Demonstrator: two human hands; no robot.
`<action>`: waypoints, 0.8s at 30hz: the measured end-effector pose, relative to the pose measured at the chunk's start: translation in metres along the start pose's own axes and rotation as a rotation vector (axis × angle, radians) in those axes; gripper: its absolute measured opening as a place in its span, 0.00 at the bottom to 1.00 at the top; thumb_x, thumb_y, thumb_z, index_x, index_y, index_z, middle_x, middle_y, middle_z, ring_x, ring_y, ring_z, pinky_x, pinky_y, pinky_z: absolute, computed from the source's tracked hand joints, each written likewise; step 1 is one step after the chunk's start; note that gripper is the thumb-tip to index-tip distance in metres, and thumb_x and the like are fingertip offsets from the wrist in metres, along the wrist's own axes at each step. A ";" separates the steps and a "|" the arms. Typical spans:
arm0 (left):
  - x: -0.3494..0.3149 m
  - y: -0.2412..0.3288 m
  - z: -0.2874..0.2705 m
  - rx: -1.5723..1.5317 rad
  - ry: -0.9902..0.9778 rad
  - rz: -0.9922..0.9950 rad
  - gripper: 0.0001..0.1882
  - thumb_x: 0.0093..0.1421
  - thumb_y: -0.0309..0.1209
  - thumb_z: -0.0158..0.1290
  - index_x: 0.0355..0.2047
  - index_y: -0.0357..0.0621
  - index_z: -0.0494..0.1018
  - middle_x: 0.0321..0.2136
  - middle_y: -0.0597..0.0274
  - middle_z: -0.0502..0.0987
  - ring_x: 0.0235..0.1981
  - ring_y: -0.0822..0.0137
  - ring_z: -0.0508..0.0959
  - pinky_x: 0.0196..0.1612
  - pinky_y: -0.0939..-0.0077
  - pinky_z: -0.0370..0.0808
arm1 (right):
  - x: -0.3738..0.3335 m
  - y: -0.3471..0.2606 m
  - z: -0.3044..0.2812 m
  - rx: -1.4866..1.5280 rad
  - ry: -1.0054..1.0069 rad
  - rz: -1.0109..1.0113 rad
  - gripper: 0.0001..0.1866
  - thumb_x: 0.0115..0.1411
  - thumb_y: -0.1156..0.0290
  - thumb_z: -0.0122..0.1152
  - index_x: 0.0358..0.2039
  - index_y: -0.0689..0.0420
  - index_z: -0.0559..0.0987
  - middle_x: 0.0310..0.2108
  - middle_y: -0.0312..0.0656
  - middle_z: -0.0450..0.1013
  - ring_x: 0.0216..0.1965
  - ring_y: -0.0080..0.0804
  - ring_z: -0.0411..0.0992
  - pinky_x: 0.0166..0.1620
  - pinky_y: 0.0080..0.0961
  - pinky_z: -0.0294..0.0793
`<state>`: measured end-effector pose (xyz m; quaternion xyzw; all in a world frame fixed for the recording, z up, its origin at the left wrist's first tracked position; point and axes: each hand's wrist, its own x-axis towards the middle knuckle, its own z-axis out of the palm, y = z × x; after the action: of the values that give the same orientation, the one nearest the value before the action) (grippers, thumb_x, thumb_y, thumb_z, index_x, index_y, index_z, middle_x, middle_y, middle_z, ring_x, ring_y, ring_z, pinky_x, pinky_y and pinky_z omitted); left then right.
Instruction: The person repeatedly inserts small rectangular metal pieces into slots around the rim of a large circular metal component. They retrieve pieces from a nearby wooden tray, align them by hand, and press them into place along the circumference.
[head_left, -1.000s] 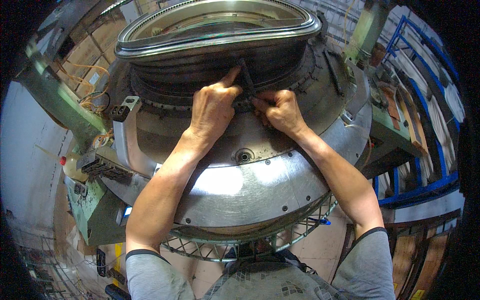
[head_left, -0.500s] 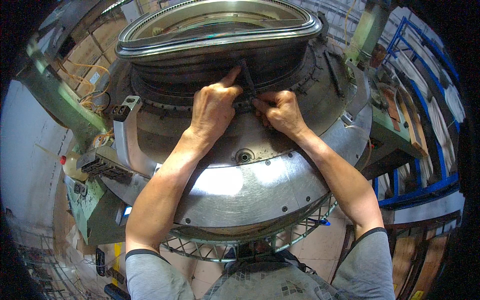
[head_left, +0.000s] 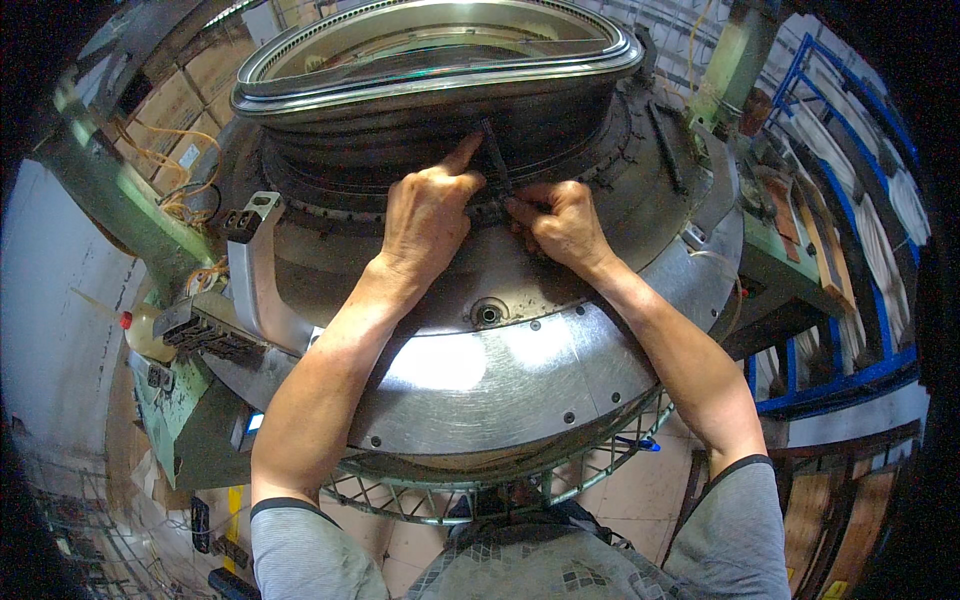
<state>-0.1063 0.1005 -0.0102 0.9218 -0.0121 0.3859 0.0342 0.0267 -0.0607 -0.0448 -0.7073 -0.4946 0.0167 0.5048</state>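
Note:
A narrow dark metal strip [head_left: 496, 155] leans upright against the dark cylinder wall of a large round machine, which looks like a circular knitting machine. The thumb and forefinger of my right hand [head_left: 565, 222] pinch the strip's lower end at the slotted ring [head_left: 400, 217]; its other fingers are curled under. My left hand [head_left: 430, 215] is just left of it, forefinger stretched up against the wall beside the strip's top. Its remaining fingers are bent, and its thumb is mostly hidden. Below both hands lies the curved polished metal plate [head_left: 470, 395], with a round socket [head_left: 489, 314] above it.
A bright ring rim [head_left: 440, 90] tops the cylinder. Silver brackets stand left [head_left: 250, 270] and right [head_left: 722, 170]. Green machine legs [head_left: 125, 200] flank the machine, with loose orange wires at left. A bottle with a red cap [head_left: 150, 332] sits at left; a blue rack [head_left: 850, 220] stands right.

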 end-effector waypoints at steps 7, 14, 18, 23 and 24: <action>0.001 0.000 0.002 -0.020 -0.005 -0.005 0.17 0.42 0.14 0.55 0.32 0.42 0.83 0.59 0.51 0.74 0.38 0.51 0.85 0.43 0.62 0.84 | 0.000 -0.001 -0.001 -0.018 0.015 -0.031 0.08 0.63 0.72 0.64 0.31 0.63 0.85 0.19 0.36 0.78 0.17 0.19 0.71 0.21 0.22 0.70; 0.002 0.001 0.000 -0.015 -0.007 0.007 0.14 0.42 0.14 0.54 0.29 0.40 0.82 0.59 0.50 0.74 0.38 0.50 0.85 0.41 0.62 0.84 | 0.000 -0.005 -0.002 -0.041 0.022 -0.027 0.08 0.62 0.72 0.64 0.32 0.63 0.86 0.19 0.38 0.79 0.17 0.20 0.71 0.21 0.23 0.70; 0.002 0.002 -0.001 -0.024 0.017 0.021 0.14 0.42 0.14 0.54 0.29 0.40 0.82 0.59 0.50 0.74 0.38 0.50 0.85 0.41 0.62 0.84 | -0.001 -0.006 -0.001 -0.055 0.025 -0.006 0.08 0.62 0.72 0.64 0.31 0.63 0.86 0.19 0.38 0.79 0.17 0.20 0.72 0.22 0.23 0.70; 0.002 0.002 -0.001 -0.039 0.008 0.009 0.14 0.42 0.14 0.54 0.29 0.41 0.82 0.59 0.50 0.74 0.37 0.50 0.85 0.41 0.61 0.84 | 0.000 -0.004 -0.001 -0.067 0.039 -0.033 0.09 0.61 0.71 0.64 0.30 0.63 0.86 0.19 0.39 0.79 0.18 0.20 0.73 0.22 0.25 0.71; 0.002 0.002 -0.001 -0.043 0.016 0.016 0.14 0.42 0.14 0.54 0.29 0.41 0.82 0.59 0.51 0.74 0.37 0.50 0.85 0.41 0.61 0.84 | 0.000 -0.004 -0.001 -0.090 0.055 -0.053 0.09 0.61 0.71 0.64 0.30 0.63 0.86 0.19 0.40 0.79 0.18 0.21 0.73 0.23 0.25 0.72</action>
<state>-0.1050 0.0989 -0.0080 0.9177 -0.0275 0.3931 0.0512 0.0242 -0.0610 -0.0413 -0.7161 -0.4993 -0.0383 0.4863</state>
